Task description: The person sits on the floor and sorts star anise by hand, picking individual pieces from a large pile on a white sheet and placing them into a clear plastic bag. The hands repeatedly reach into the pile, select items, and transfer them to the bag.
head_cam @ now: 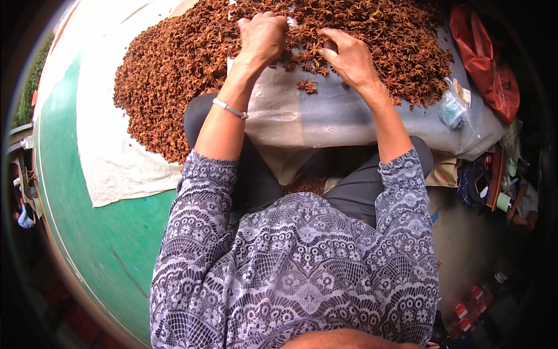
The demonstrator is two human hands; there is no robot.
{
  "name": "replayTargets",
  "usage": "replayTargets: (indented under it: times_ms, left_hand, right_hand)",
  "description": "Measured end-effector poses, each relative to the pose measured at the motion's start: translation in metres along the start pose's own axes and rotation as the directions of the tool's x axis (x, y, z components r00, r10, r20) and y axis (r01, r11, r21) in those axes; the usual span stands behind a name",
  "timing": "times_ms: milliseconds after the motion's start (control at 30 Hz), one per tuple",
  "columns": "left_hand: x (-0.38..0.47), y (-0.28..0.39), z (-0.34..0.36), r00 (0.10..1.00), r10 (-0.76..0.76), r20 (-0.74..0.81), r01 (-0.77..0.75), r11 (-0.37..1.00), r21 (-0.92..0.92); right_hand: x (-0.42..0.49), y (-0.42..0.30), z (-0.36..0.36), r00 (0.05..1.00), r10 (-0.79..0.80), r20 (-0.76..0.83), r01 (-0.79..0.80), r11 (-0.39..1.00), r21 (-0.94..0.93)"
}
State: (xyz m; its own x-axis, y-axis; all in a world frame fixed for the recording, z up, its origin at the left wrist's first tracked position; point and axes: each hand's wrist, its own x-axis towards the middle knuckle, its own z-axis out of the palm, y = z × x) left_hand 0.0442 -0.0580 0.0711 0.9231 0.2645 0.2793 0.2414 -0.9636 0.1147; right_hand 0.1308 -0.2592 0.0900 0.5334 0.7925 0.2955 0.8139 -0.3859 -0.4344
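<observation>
Dried star anise (405, 52) is heaped on a surface covered with clear plastic sheeting (335, 113) in front of me. My left hand (263, 37) is curled over the far edge of this heap, knuckles up; its fingertips are hidden. Thumb and forefinger of my right hand (351, 59) are bent and apart, close to several loose pods, with no held thing visible between them. A small cluster of star anise (307, 87) lies by itself on the plastic, nearer to me. Around my left wrist is a light band (229, 107).
To the left, a larger star anise pile (161, 87) spreads over a white sheet (109, 174) on a green floor (104, 244). At right are a red plastic bag (484, 61) and a clear bag (455, 107) with bluish contents. Another person (525, 200) is at the far right.
</observation>
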Motion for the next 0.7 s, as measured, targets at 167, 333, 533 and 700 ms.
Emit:
replayTargets:
  times_ms: [167, 333, 533, 700]
  left_hand:
    - [-0.01, -0.01, -0.011, 0.962, -0.09, 0.26, 0.272, 0.439, -0.857]
    - [-0.018, -0.009, -0.013, 0.957, -0.149, 0.249, 0.262, 0.069, -0.963]
    - [-0.033, 0.017, -0.014, 0.943, -0.319, -0.093, 0.104, 0.549, -0.83]
    - [-0.01, -0.017, 0.0, 0.855, -0.475, -0.208, 0.153, 0.615, -0.774]
  right_hand:
    - [0.022, -0.019, 0.03, 0.949, -0.301, -0.094, 0.251, 0.902, -0.352]
    - [0.029, -0.043, 0.021, 0.977, -0.174, -0.123, 0.179, 0.983, 0.038]
    - [0.02, -0.054, 0.007, 0.996, -0.021, 0.086, -0.021, 0.884, 0.468]
    - [-0.016, -0.09, 0.021, 0.806, -0.513, 0.296, 0.193, 0.7, 0.688]
